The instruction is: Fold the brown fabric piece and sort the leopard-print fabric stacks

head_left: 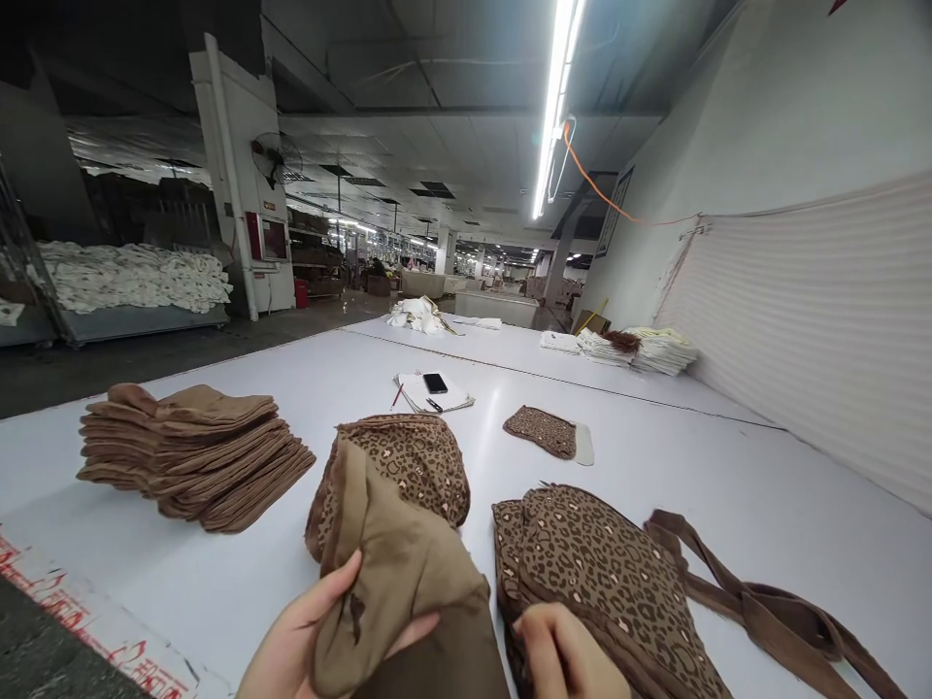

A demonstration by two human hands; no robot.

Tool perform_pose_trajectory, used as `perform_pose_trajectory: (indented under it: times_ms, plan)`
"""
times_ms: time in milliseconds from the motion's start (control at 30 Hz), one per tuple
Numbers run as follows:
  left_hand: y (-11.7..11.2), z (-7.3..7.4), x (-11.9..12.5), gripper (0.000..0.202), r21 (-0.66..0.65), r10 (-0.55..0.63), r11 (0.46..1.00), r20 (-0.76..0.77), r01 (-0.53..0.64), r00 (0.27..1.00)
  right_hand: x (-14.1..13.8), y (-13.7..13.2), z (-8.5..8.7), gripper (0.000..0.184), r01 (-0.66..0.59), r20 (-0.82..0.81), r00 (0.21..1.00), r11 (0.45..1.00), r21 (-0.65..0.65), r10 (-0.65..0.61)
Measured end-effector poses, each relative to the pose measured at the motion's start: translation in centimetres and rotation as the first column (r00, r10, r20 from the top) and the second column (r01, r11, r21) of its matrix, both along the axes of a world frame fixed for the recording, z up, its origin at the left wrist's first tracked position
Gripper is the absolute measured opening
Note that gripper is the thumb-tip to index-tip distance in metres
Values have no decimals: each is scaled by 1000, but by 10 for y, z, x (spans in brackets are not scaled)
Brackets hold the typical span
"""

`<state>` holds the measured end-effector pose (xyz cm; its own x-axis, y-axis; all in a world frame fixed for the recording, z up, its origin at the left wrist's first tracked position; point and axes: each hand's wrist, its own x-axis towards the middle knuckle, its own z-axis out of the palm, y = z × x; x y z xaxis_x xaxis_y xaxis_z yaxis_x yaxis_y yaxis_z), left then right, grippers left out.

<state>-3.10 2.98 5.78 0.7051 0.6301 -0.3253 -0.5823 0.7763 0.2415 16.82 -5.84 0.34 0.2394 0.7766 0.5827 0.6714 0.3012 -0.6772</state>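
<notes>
leopard-print fabric piece (397, 524) lies at the near centre of the tabletop (728, 466), with its plain tan lining side turned up at the near end. left hand (306, 636) has its grip clamped on that tan fold, thumb on top and fingers beneath. right hand (564, 655) rests on the near edge of the leopard-print stack (604, 573) to the right; whether its grip is closed on a layer cannot be told. brown straps (757, 602) trail from the stack toward the near right. folded tan stack (193, 451) sits well apart on the left.

step in hand, as judged: handling one piece drawn from the print stack, near the start of a fold or turn. the next move calls for both hands on the same piece, with edges aligned and the lining kept flat.
</notes>
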Motion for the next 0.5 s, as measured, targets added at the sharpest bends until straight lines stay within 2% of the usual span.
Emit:
perform_pose_trajectory:
  times_ms: [33,67,100,133,167,200,267,333,367,433,467,500]
  plan:
    - [1,-1,-2,26,-13,-11,1000,23,12,1000,5,-1,-2,50,-30,-264,964,982,-188,-21]
    - [0,-1,-2,26,-20,-35,999,42,36,999,6,0,-3,55,-149,-526,848,926,-346,-60]
    - [-2,-2,-2,28,-23,-69,997,52,71,996,4,2,-5,61,-305,-724,681,857,-416,-108]
    - [-4,-4,-2,32,-21,-105,994,50,106,993,1,6,-6,65,-426,-836,532,810,-402,-135]
    - [-7,-5,-1,37,-10,-132,991,28,132,991,-3,10,-6,66,-477,-884,452,806,-352,-119]
    - [-9,-7,-1,41,14,-139,990,-28,139,990,-7,14,-6,64,-466,-897,434,832,-301,-82]
    - [-12,-12,1,48,130,-59,987,-234,92,970,-11,18,-2,54,-354,-862,505,902,-247,-38]
    - [-12,-18,5,60,344,157,939,-472,17,867,-13,18,3,47,-254,-809,585,936,-245,-53]
    - [-11,-23,7,68,469,302,883,-556,-8,775,-15,18,5,44,-190,-758,650,952,-240,-62]
    - [-11,-32,14,86,672,548,741,-604,-1,579,-19,17,7,41,-34,-598,795,977,-209,-101]
    - [-13,-36,18,92,730,625,683,-595,16,505,-22,17,6,40,33,-514,848,981,-190,-128]
    - [-15,-41,23,94,765,668,643,-584,39,461,-25,17,6,40,74,-449,881,981,-178,-148]
